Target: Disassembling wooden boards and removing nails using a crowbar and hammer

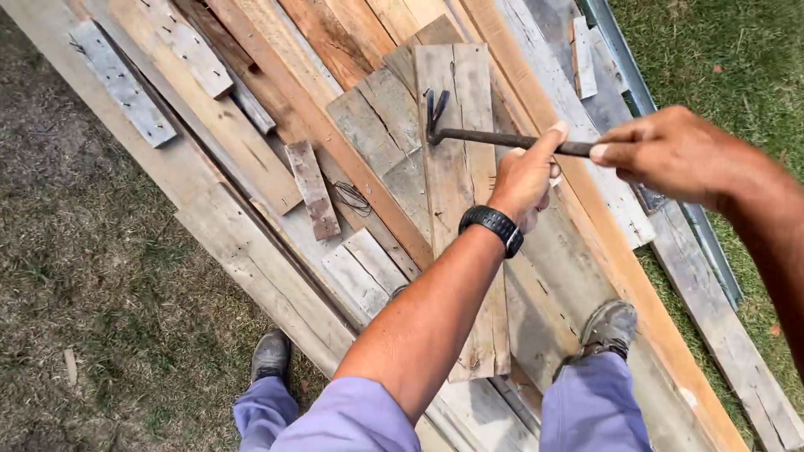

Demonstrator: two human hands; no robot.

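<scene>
My left hand (526, 177), with a black watch on its wrist, grips the dark metal shaft of a claw hammer (477, 134) near its middle. Farther back on the same shaft, my right hand (662, 151) is closed around the handle end. The hammer's forked head (434, 110) rests on the top end of a weathered grey plank (456, 201) that lies lengthwise on the pile. The part of the shaft inside my fists is hidden.
Many old planks (251, 159) lie stacked diagonally on dry grass (92, 276). Short offcuts with nail holes (121, 84) sit at the upper left. A bundle of dark wire (352, 197) lies on the boards. My shoes (610, 326) stand on the boards and on the grass (272, 356).
</scene>
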